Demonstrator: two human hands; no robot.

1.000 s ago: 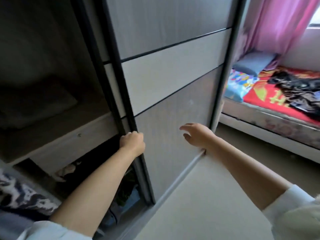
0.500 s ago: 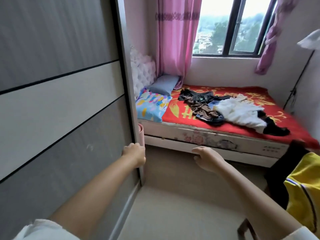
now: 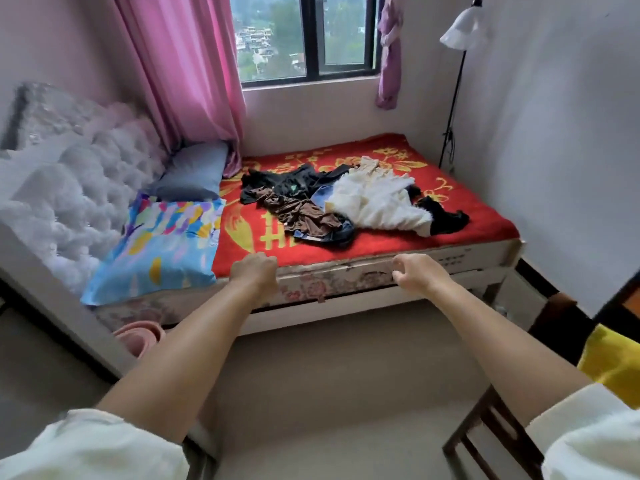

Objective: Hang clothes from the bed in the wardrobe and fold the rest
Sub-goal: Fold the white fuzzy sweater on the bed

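Observation:
A pile of clothes lies in the middle of the bed's red blanket (image 3: 478, 216): a black garment (image 3: 287, 183), a brown one (image 3: 299, 214), a fluffy white one (image 3: 377, 202), some denim (image 3: 334, 234) and another black piece (image 3: 445, 218). Both my arms reach forward over the floor toward the bed's near edge. My left hand (image 3: 254, 271) is curled into a fist and holds nothing. A little apart from it, my right hand (image 3: 414, 273) hangs with loosely curled fingers, also holding nothing. The wardrobe is out of view.
A blue patterned pillow (image 3: 162, 247) and a grey pillow (image 3: 194, 173) lie by the tufted white headboard (image 3: 69, 188). A pink bin (image 3: 138, 336) stands on the floor at left. A wooden chair (image 3: 491, 431) with a yellow garment (image 3: 609, 362) is at right, a floor lamp (image 3: 462, 27) in the corner.
My left hand let go of the wardrobe door's edge. The view swung right from the wardrobe to face the bed, and both hands now point at its near edge.

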